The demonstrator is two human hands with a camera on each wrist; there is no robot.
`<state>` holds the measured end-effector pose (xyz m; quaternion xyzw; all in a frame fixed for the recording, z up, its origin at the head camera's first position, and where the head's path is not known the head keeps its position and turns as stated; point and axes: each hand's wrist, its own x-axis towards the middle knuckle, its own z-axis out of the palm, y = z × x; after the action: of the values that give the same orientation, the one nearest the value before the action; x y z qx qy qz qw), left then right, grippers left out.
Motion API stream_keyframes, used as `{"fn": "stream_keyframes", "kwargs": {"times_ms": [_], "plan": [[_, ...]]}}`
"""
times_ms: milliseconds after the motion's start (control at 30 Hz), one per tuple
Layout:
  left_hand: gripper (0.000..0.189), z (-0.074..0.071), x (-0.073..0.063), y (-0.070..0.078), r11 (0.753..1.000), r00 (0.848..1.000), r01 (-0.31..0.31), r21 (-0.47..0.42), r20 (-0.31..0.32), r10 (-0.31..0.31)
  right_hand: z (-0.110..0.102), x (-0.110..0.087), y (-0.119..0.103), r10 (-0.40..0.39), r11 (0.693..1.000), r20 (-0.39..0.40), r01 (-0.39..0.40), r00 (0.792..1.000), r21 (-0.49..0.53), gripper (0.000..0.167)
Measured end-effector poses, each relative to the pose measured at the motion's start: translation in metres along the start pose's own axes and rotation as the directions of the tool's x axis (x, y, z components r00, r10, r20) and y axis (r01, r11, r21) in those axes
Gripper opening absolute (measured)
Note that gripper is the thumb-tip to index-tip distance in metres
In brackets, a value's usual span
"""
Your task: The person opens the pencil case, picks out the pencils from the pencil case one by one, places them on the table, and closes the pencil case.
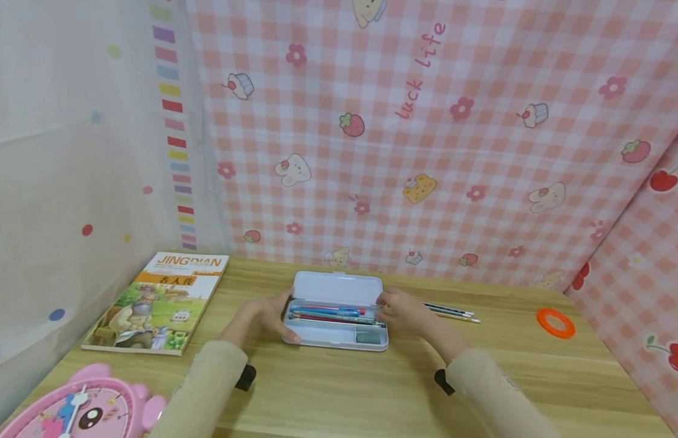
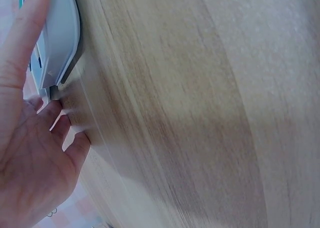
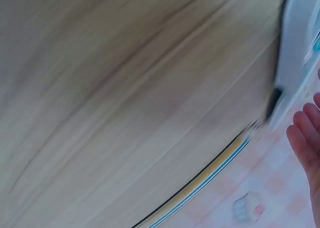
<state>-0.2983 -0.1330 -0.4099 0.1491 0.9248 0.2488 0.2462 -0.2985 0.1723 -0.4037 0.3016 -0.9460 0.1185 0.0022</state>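
A white pencil case [image 1: 339,348] lies on the wooden table with its lid [image 1: 339,288] raised at the back. Inside it are several pencils and pens [image 1: 330,314] and a grey-green block [image 1: 368,337] at the front right. My left hand [image 1: 270,314] holds the case's left end, thumb at the front corner and fingers toward the back; the left wrist view shows this thumb [image 2: 25,43] over the case's side. My right hand [image 1: 402,311] is at the right edge of the lid, fingers loosely bent; whether they touch it is hard to tell.
Several pencils [image 1: 450,312] lie on the table just right of my right hand. Farther right is an orange ring [image 1: 556,323]. On the left are a book [image 1: 158,304] and a pink toy clock [image 1: 92,407]. A patterned curtain [image 1: 481,152] hangs behind the table.
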Motion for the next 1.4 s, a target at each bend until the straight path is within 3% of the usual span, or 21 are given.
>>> {"fn": "stream_keyframes", "kwargs": {"times_ms": [133,267,400,533,733,1067,1400], "plan": [[0.121,0.0,0.001,0.0,1.0,1.0,-0.007,0.001,-0.007,0.007,0.005,0.01,-0.011,-0.058,0.998,0.049,0.057,0.997,0.025,0.02],[0.121,0.0,0.001,0.0,1.0,1.0,-0.011,-0.002,-0.008,0.011,0.009,0.016,-0.016,-0.064,0.994,0.119,0.054,0.991,0.092,0.015],[0.121,0.0,0.001,0.0,1.0,1.0,-0.018,-0.022,-0.014,0.017,0.01,0.019,-0.018,-0.082,0.993,0.145,0.069,0.986,0.092,0.012],[0.121,0.0,0.001,0.0,0.999,0.999,-0.027,-0.035,-0.02,0.027,0.01,0.02,-0.018,-0.108,0.994,0.132,0.104,0.985,0.04,0.011],[0.12,0.0,0.001,-0.001,0.999,0.999,-0.042,-0.028,-0.017,0.041,0.012,0.018,-0.021,-0.191,0.971,0.091,0.202,0.977,-0.128,0.014],[0.12,0.001,0.002,-0.002,0.999,0.999,-0.035,-0.041,-0.019,0.034,0.007,0.01,-0.019,-0.122,0.99,0.009,0.123,0.992,-0.071,0.014],[0.122,0.001,0.002,-0.002,0.999,1.0,-0.027,-0.025,-0.004,0.027,-0.003,-0.005,0.002,-0.054,0.996,-0.064,0.049,0.997,-0.07,0.007]]}}
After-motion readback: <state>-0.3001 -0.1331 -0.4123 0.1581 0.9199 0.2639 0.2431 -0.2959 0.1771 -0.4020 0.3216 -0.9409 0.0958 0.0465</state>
